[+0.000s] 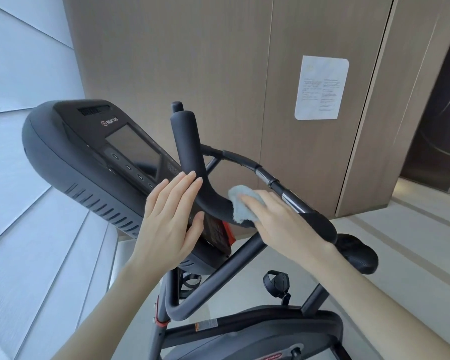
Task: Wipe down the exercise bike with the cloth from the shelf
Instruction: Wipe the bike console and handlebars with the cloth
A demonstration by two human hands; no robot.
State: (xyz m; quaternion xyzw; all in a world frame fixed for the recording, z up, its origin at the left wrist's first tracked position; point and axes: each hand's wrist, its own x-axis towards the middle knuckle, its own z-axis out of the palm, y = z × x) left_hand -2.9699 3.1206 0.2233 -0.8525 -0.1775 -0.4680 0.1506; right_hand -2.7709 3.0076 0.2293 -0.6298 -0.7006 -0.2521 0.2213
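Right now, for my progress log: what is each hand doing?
Left hand: open, fingers straight against the handlebar.
Right hand: holds the cloth on the handlebar.

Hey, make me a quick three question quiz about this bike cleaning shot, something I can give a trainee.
1. True or false: the left hand holds the cloth.
2. Which part is the cloth on? A) console screen B) handlebar C) pedal
3. Short answer: what is stuck on the wall panel?
Key: 1 false, the right hand holds it; 2 B; 3 a printed sheet of paper.
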